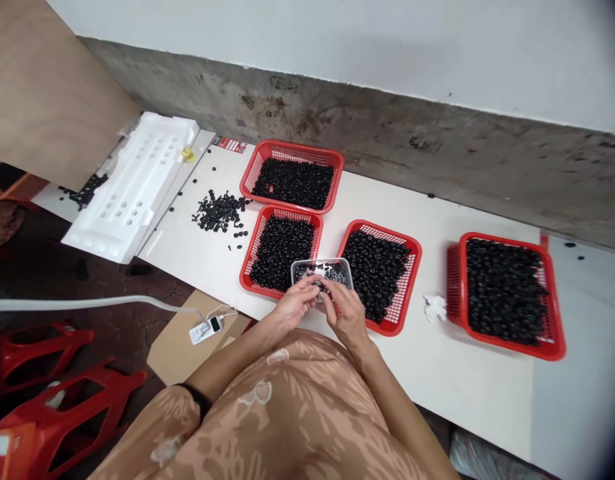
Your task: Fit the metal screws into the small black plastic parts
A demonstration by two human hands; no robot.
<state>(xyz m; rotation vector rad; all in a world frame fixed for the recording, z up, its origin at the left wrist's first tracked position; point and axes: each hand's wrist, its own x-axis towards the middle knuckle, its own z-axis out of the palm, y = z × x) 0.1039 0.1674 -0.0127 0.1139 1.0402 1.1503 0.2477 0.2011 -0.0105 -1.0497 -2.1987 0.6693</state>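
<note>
My left hand [296, 303] and my right hand [345, 313] meet over a small clear plastic tub [348, 267] at the table's near edge. Both are closed, thumbs and fingertips pinched around small black parts, whose exact shape is too small to make out. Loose black pieces lie in the tub, partly hidden behind my fingers. Left of the tub stands a red basket [244, 280] of black ring-like parts, and a similar red basket [412, 280] stands right of it. A third red basket [292, 148], behind, holds finer black pieces.
A loose pile of black pieces [220, 212] lies left of the baskets, beside a white foam block [132, 187]. Far right is another full red basket [557, 333], with crumpled white paper [435, 308] near it. Red stools [72, 407] and a cable with a white power bank [205, 330] are lower left.
</note>
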